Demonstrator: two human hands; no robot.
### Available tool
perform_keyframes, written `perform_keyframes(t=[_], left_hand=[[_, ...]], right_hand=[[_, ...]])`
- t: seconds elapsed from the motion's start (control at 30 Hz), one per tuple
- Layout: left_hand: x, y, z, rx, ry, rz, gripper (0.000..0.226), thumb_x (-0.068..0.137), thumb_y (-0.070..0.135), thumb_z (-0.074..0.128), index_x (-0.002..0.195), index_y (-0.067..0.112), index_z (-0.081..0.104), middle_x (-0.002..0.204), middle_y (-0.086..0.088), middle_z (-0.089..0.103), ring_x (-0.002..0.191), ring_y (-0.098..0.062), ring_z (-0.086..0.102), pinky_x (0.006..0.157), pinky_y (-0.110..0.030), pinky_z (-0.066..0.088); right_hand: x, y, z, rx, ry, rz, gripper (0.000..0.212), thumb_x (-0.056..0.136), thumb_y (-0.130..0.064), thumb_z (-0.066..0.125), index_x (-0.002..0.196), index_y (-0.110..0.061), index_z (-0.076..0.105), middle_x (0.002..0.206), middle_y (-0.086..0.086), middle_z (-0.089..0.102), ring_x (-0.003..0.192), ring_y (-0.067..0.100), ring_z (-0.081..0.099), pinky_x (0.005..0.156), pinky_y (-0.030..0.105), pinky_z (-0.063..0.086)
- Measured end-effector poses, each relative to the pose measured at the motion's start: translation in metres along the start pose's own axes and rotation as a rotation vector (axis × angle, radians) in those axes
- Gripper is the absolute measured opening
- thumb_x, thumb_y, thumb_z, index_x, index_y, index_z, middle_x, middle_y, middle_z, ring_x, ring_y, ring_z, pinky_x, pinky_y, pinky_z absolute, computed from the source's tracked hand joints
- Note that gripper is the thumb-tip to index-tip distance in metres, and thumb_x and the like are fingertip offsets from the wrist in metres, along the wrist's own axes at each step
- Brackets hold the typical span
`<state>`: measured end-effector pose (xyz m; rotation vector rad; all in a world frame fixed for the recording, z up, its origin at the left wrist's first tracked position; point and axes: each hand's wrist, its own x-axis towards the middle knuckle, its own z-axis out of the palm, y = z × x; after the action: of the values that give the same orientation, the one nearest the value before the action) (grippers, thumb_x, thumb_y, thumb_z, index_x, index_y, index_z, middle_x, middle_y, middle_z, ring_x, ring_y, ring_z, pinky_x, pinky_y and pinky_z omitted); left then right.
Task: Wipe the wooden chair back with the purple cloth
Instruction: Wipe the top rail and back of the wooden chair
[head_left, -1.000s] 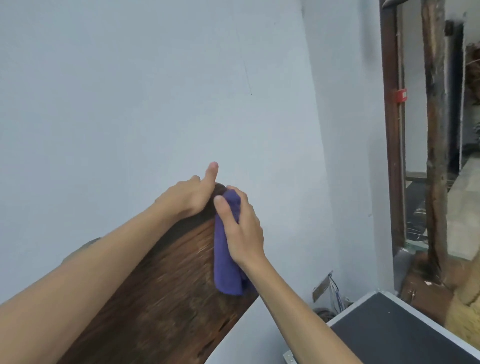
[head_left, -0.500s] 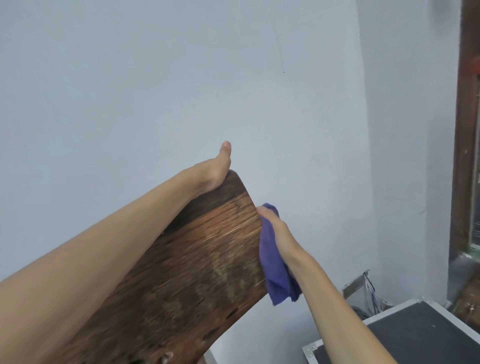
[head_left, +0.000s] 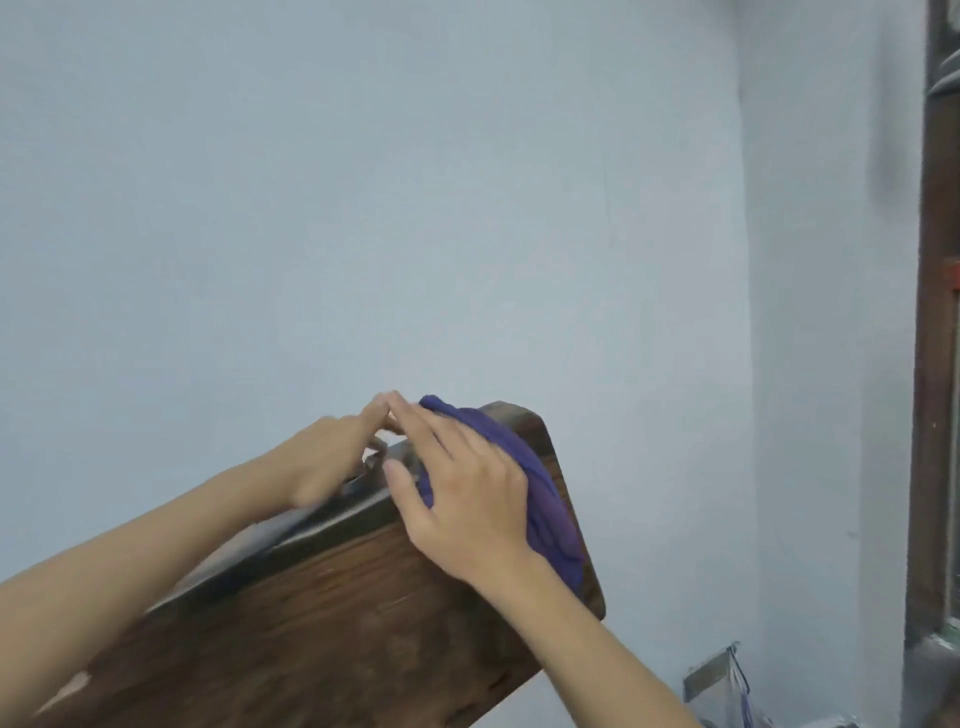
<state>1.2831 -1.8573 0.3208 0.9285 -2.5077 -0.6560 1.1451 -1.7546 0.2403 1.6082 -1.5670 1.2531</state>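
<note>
The dark wooden chair back (head_left: 332, 634) slants up from the lower left to a rounded corner at the centre right. A purple cloth (head_left: 540, 499) is draped over that upper corner and down the right edge. My right hand (head_left: 467, 499) lies flat on the cloth with straight, spread fingers and presses it onto the wood. My left hand (head_left: 332, 462) grips the top edge of the chair back just left of the cloth, its fingers curled behind the wood. The fingertips of both hands touch at the top.
A pale blue wall fills the background, with its corner at the right. A dark wooden door frame (head_left: 935, 364) runs down the right edge. A metal bracket with cables (head_left: 722, 675) sits low on the wall at the bottom right.
My right hand has carried the cloth from the chair back's right side edge up onto its top corner. The view has shifted and the grey case at the bottom right has left the frame.
</note>
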Motion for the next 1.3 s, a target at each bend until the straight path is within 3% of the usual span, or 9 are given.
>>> perform_keyframes(t=[0.1, 0.2, 0.3, 0.43, 0.6, 0.8, 0.97, 1.13, 1.3], left_hand=[[-0.056, -0.065, -0.021, 0.152, -0.073, 0.082, 0.064, 0.092, 0.078, 0.002, 0.140, 0.059, 0.041, 0.151, 0.039, 0.031, 0.143, 0.008, 0.028, 0.122, -0.030, 0.017], [-0.113, -0.099, -0.047, 0.361, -0.071, 0.036, 0.060, 0.083, 0.087, 0.000, 0.140, 0.077, 0.012, 0.145, 0.054, 0.015, 0.135, 0.023, 0.018, 0.117, -0.021, 0.013], [-0.166, -0.130, -0.070, 0.317, -0.048, -0.117, 0.060, 0.088, 0.081, 0.001, 0.145, 0.070, 0.011, 0.147, 0.049, 0.017, 0.136, 0.016, 0.024, 0.112, -0.017, 0.014], [-0.207, -0.168, -0.085, 0.483, -0.017, -0.416, 0.074, 0.091, 0.070, 0.000, 0.143, 0.044, 0.045, 0.148, 0.014, 0.052, 0.133, -0.011, 0.048, 0.112, -0.031, 0.031], [-0.207, -0.177, -0.079, 0.458, 0.151, -0.406, 0.081, 0.089, 0.074, -0.003, 0.090, 0.025, 0.061, 0.091, 0.003, 0.068, 0.090, -0.020, 0.061, 0.092, -0.041, 0.044], [-0.209, -0.186, -0.081, 0.355, 0.243, -0.393, 0.083, 0.094, 0.069, -0.004, 0.095, 0.030, 0.069, 0.085, 0.007, 0.068, 0.089, -0.015, 0.061, 0.082, -0.036, 0.040], [-0.202, -0.183, -0.075, 0.430, 0.193, -0.403, 0.086, 0.086, 0.075, -0.010, 0.079, 0.018, 0.055, 0.076, 0.000, 0.066, 0.078, -0.020, 0.060, 0.075, -0.038, 0.041], [-0.212, -0.182, -0.074, 0.409, 0.207, -0.399, 0.082, 0.084, 0.075, -0.011, 0.070, 0.022, 0.050, 0.077, -0.002, 0.063, 0.077, -0.020, 0.058, 0.085, -0.044, 0.045], [-0.229, -0.177, -0.078, 0.449, 0.164, -0.342, 0.067, 0.099, 0.062, 0.001, 0.079, 0.024, 0.053, 0.101, -0.005, 0.068, 0.103, -0.031, 0.062, 0.093, -0.045, 0.044]], right_hand=[[0.053, 0.013, -0.008, -0.095, -0.308, 0.106, 0.062, 0.088, -0.072, 0.026, 0.137, -0.045, 0.053, 0.120, -0.011, 0.072, 0.111, 0.021, 0.067, 0.078, 0.038, 0.048], [0.107, 0.026, -0.008, -0.163, -0.709, 0.362, 0.069, 0.087, -0.071, 0.029, 0.130, -0.029, 0.062, 0.138, 0.005, 0.062, 0.124, 0.032, 0.057, 0.094, 0.044, 0.041], [0.135, 0.030, 0.009, -0.312, -0.931, 0.570, 0.059, 0.090, -0.058, 0.034, 0.136, -0.028, 0.057, 0.151, 0.003, 0.050, 0.135, 0.030, 0.048, 0.112, 0.044, 0.033], [0.140, 0.019, 0.028, -0.384, -1.004, 0.656, 0.033, 0.090, -0.048, 0.042, 0.106, -0.023, 0.057, 0.122, 0.005, 0.058, 0.110, 0.030, 0.052, 0.097, 0.039, 0.037], [0.130, -0.026, 0.056, -0.010, -1.101, 0.710, 0.034, 0.097, -0.035, 0.047, 0.108, -0.005, 0.056, 0.113, 0.020, 0.057, 0.100, 0.029, 0.049, 0.091, 0.038, 0.040], [0.109, -0.059, 0.046, -0.311, -0.868, 0.230, 0.033, 0.088, -0.046, 0.040, 0.089, -0.025, 0.066, 0.098, -0.001, 0.068, 0.088, 0.024, 0.061, 0.075, 0.035, 0.042], [0.071, -0.088, 0.039, 0.043, -0.632, -0.086, 0.046, 0.094, -0.020, 0.038, 0.120, -0.047, 0.065, 0.109, -0.029, 0.071, 0.106, 0.006, 0.063, 0.088, 0.038, 0.052], [0.086, -0.150, 0.082, 0.103, -1.009, -0.052, 0.048, 0.096, -0.011, 0.036, 0.128, -0.033, 0.064, 0.127, -0.009, 0.069, 0.119, 0.012, 0.061, 0.107, 0.038, 0.045], [0.099, -0.204, 0.123, -0.249, -1.287, 0.138, 0.031, 0.091, -0.031, 0.040, 0.104, -0.016, 0.065, 0.117, 0.011, 0.064, 0.095, 0.027, 0.060, 0.082, 0.037, 0.043]])
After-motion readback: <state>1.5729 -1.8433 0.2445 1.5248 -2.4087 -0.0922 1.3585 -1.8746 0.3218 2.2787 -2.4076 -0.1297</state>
